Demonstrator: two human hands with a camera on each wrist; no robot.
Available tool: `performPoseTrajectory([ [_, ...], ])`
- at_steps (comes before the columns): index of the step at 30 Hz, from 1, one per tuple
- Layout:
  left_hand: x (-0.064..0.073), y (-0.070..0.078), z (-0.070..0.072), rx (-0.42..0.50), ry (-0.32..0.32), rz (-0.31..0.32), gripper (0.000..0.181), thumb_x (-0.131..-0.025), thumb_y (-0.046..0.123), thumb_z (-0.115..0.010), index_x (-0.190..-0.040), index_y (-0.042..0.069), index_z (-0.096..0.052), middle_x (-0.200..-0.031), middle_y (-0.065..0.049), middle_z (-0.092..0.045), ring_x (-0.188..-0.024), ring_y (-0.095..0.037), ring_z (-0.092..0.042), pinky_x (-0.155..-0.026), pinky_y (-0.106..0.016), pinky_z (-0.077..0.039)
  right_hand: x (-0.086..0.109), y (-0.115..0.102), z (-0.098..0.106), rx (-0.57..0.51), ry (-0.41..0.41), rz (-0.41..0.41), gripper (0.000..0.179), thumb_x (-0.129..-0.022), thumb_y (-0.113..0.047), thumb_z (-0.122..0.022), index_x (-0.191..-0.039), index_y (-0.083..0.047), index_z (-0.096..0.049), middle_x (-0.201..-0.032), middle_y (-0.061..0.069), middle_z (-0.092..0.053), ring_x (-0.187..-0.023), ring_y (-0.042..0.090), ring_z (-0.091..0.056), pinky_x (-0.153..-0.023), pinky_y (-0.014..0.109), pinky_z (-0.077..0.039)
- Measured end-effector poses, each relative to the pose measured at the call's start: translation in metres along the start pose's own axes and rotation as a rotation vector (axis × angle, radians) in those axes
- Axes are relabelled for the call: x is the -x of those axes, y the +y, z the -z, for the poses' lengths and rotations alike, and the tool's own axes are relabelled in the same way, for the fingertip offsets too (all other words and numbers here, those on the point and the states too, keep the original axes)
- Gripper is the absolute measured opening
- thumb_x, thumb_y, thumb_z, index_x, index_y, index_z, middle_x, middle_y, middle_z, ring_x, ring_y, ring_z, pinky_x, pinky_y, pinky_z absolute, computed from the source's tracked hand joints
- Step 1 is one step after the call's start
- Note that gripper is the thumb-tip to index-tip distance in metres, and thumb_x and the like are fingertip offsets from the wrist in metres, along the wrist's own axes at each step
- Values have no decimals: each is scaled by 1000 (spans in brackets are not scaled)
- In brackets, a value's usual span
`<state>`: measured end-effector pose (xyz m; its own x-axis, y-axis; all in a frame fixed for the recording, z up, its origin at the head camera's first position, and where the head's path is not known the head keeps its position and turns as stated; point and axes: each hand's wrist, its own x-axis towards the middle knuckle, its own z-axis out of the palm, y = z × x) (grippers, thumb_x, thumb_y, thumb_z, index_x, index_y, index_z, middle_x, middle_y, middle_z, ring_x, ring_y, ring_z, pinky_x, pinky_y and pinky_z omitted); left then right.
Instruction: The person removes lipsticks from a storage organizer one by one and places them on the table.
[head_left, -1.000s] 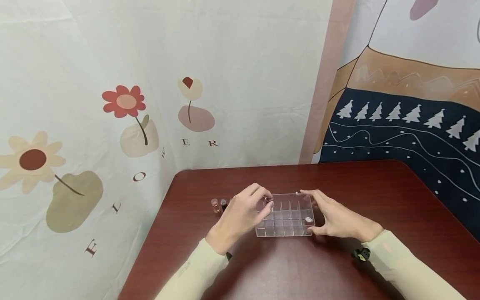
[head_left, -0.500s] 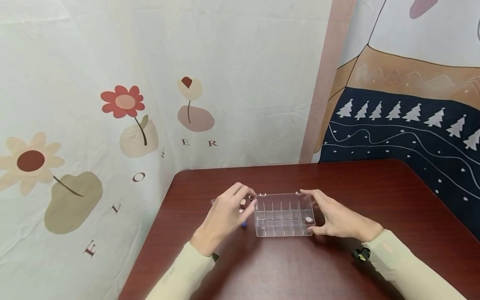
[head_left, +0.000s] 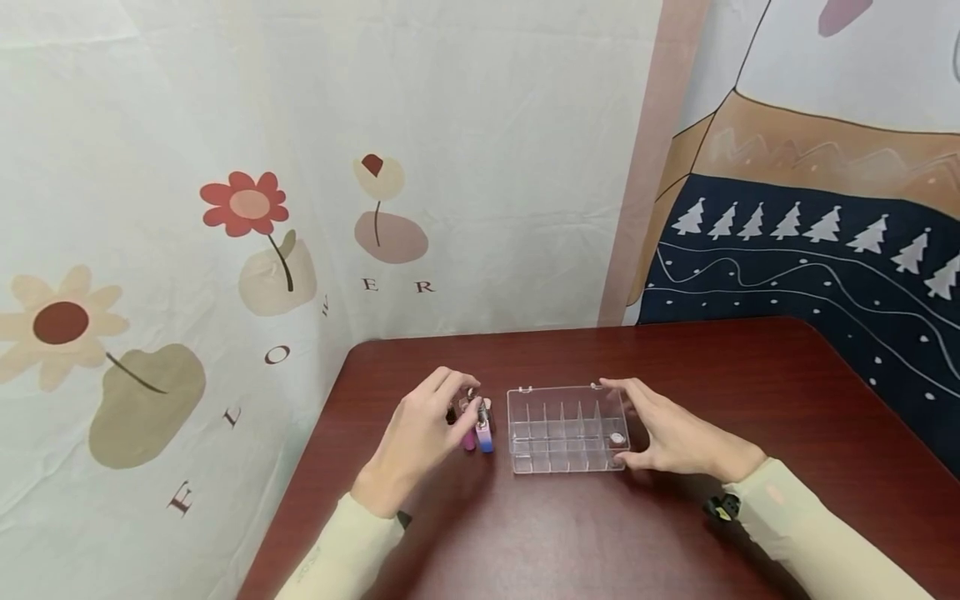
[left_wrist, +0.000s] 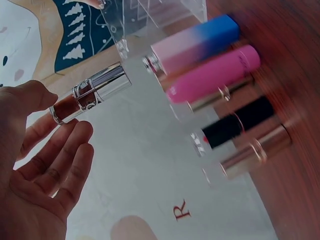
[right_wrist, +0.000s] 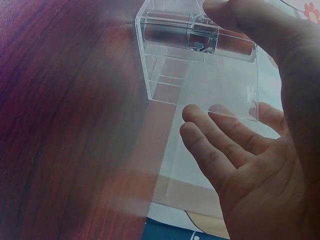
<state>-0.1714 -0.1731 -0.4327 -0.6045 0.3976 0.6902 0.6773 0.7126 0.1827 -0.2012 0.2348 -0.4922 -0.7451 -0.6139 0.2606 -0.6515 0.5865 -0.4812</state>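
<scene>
My left hand (head_left: pixel 412 437) pinches a lipstick tube (left_wrist: pixel 92 92) by its reddish-brown end, between thumb and fingertips. Its silver end points away from the palm, toward the lipsticks standing left of the box. Those include a pink-to-blue lipstick (left_wrist: pixel 197 45), a magenta one (left_wrist: pixel 215 75), a black one (left_wrist: pixel 237 122) and a gold one (left_wrist: pixel 257 152). At the table's middle is a clear divided box (head_left: pixel 570 454). My right hand (head_left: pixel 678 433) holds its right end, thumb at the front and fingers toward the back. One silver-banded tube (right_wrist: pixel 200 35) sits in the box's right-end compartment.
The dark red table (head_left: pixel 585 542) carries the box and lipsticks. Behind it hangs a pale flower-printed cloth (head_left: pixel 510 167), and a dark tree-patterned cloth (head_left: pixel 787 267) hangs at the right. Small clasps (head_left: pixel 525 389) show on the box's back edge.
My left hand has moved left, away from the box, carrying the lipstick tube over to the standing lipsticks. My right hand has stayed on the box, which has barely shifted.
</scene>
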Motion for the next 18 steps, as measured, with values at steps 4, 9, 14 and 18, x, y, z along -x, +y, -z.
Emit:
performPoseTrajectory([
  [4,7,-9,6,-39,25,-7,23,-94,0,-89,-114,7,-80,-101,-6,-73,-75,-11,-67,-66,-20,-58,0,0,0,-2,7,14,111,-83,-16,-106,-172,-6,-41,-149,13,-65,-125,30,-80,-107,53,-69],
  [9,16,-18,13,-68,20,31,24,-94,0,-88,-115,9,-80,-102,-5,-73,-77,-9,-68,-67,-22,-60,0,0,-1,-1,10,13,112,-82,-16,-107,-172,-5,-42,-149,13,-65,-124,29,-81,-107,50,-70],
  [14,25,-25,18,-104,10,69,24,-95,3,-88,-117,12,-81,-105,-4,-74,-82,-9,-71,-67,-26,-62,-1,1,-2,-3,3,3,113,-81,-17,-107,-173,-7,-41,-151,13,-65,-126,28,-80,-109,50,-69],
  [18,32,-31,17,-126,-3,90,25,-94,4,-88,-117,12,-81,-106,-4,-73,-82,-10,-69,-65,-28,-60,-1,2,-3,-3,-2,0,114,-81,-17,-107,-173,-8,-40,-151,12,-65,-126,27,-80,-109,50,-69],
])
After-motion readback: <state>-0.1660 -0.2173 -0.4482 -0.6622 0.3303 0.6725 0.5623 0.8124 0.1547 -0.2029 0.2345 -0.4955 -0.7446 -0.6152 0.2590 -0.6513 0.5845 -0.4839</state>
